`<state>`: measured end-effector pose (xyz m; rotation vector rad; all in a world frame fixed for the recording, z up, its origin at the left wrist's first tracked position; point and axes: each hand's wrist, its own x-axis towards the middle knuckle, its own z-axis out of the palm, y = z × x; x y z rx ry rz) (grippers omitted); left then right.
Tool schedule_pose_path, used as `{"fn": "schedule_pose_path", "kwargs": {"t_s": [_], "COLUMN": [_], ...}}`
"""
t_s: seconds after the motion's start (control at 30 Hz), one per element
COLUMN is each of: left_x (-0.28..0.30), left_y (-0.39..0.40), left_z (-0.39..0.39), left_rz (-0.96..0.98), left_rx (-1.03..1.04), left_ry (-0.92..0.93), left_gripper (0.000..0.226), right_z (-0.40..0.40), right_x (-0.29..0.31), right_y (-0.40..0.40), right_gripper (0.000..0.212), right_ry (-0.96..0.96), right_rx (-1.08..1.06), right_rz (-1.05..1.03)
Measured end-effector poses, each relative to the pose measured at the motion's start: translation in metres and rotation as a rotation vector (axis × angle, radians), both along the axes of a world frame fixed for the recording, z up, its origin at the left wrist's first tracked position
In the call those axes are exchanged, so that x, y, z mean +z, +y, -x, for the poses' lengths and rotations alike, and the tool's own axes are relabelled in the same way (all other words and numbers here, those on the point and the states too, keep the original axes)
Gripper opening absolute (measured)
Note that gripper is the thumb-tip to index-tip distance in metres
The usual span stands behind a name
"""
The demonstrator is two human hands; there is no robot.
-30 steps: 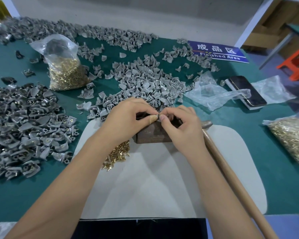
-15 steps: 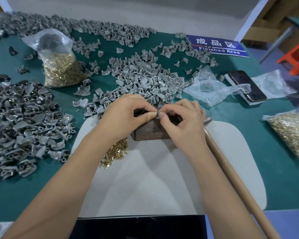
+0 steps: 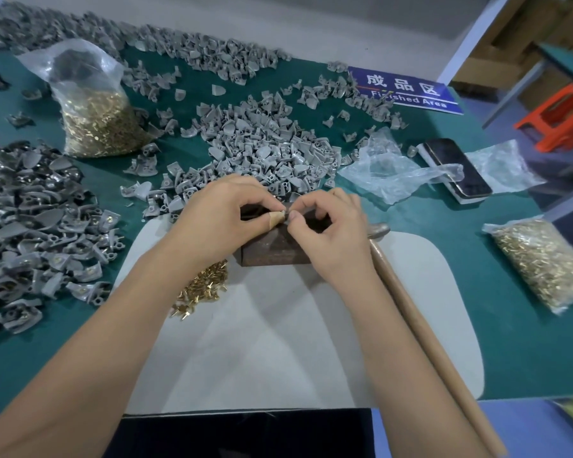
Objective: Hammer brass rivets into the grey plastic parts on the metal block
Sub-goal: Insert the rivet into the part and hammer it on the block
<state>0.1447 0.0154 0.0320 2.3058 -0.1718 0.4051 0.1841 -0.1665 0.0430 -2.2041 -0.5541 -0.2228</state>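
Both forearms are bare, no sleeves showing; the left hand [image 3: 222, 219] thumb wears what looks like tan tape.

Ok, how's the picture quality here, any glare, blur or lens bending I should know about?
Head view: wide-angle bending curves the green table edges; soft shadows lie under both forearms on the white mat; faint glare sits on the black phone screen; the small piece pinched between left hand and right hand is too blurred to identify.
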Motion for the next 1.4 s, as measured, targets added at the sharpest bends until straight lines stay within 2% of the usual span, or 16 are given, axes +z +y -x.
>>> {"fn": "schedule_pose_path", "kwargs": {"t_s": [0.27, 0.4, 0.5, 0.6, 0.73, 0.8, 1.03, 1.13, 1.4], "left_x": [0.000, -0.001, -0.001, -0.001, -0.003, -0.003, -0.002, -0.002, -0.002], "left_y": [0.000, 0.000, 0.001, 0.001, 0.001, 0.002, 0.003, 0.003, 0.002], "left_z": [0.000, -0.001, -0.001, -0.001, -0.002, -0.002, -0.001, -0.001, 0.001], "left_rz": [-0.007, -0.013, 0.000, 0.014, 0.026, 0.034, 0.017, 0.022, 0.008], "left_rx": [0.009, 0.011, 0.011, 0.008, 0.012, 0.011, 0.008, 0.005, 0.006], "left_ry": [0.007, 0.008, 0.014, 0.019, 0.017, 0.023, 0.015, 0.017, -0.004], "left_gripper": [0.011, 0.009, 0.008, 0.008, 0.011, 0.012, 0.017, 0.019, 0.015], "right_z": [-0.007, -0.011, -0.012, -0.013, -0.013, -0.013, -0.012, -0.007, -0.006], "right_x": [0.003, -0.003, 0.000, 0.010, 0.028, 0.032, 0.014, 0.004, 0.007], "right_y": [-0.004, -0.005, -0.006, -0.007, 0.003, 0.006, -0.005, -0.004, -0.006], "right_gripper": [0.013, 0.009, 0.010, 0.009, 0.013, 0.010, 0.010, 0.014, 0.015], "right_ry": [-0.060, 0.083, 0.106, 0.084, -0.074, -0.099, 0.063, 0.052, 0.053], "right_rx": [0.045, 0.064, 0.069, 0.090, 0.095, 0.100, 0.121, 0.090, 0.064], "right_rz": [0.104, -0.026, -0.017, 0.083, 0.357, 0.395, 0.124, 0.059, 0.153]}}
